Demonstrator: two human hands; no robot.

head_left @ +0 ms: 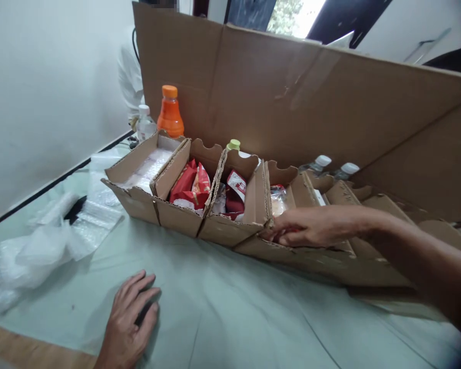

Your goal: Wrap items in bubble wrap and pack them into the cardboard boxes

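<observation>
My left hand (128,323) rests over the pale green cloth, fingers slightly bent and apart, holding nothing. A row of open cardboard boxes (179,215) stands in front of me. My right hand (299,228) reaches into one of these boxes, its fingers curled down inside. A bit of red shows beneath the fingers, but their tips and whatever they grip are hidden. Just behind that hand lies a clear plastic package (278,200). The neighbouring boxes hold a dark red packet (236,195), red snack bags (190,187) and bubble-wrapped items (149,166).
A tall cardboard panel (261,92) stands behind the boxes. An orange bottle (170,115), a clear bottle (144,123) and white-capped bottles (346,170) stand at the back. Crumpled bubble wrap (49,246) lies at the left on the cloth (215,307), near a white wall.
</observation>
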